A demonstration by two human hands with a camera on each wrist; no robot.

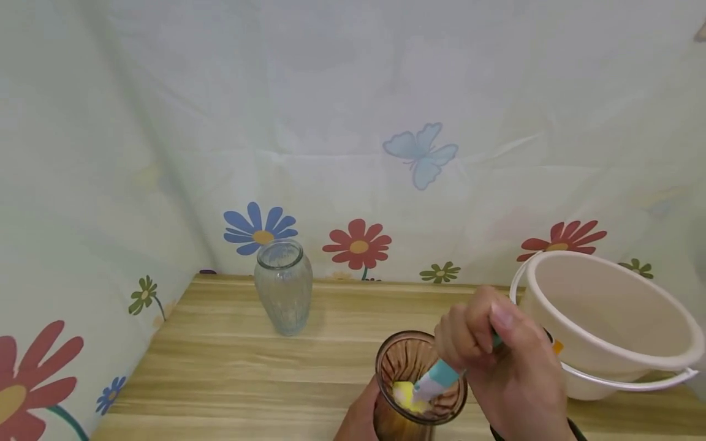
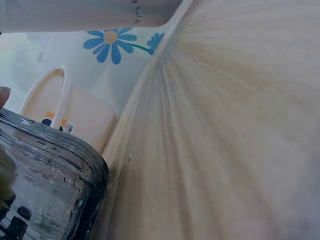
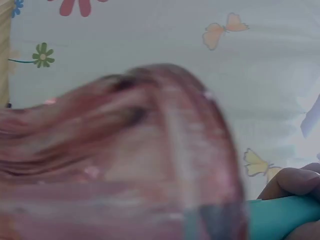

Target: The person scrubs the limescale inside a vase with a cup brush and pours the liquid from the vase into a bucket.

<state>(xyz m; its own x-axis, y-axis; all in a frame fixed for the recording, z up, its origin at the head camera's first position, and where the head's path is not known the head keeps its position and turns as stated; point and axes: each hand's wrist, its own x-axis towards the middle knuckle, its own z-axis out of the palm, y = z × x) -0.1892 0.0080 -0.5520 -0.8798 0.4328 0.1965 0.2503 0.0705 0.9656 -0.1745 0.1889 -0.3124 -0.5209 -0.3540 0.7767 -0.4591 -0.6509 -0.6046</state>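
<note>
Glass vases [image 1: 402, 364] [image 1: 284, 294] number two; left fingers [image 1: 358, 416] hold one, right fingers [image 1: 469, 334] grip one brush [image 1: 438, 380].

No legible text (bucket label [image 2: 69, 128] too small).

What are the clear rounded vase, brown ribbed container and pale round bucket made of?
Clear rounded vase: probably glass; it's glossy, see-through.
Brown ribbed container: likely tinted glass, shiny and translucent, though maybe plastic.
Pale round bucket: seemingly plastic; it looks smooth, opaque, thick-rimmed.
</note>
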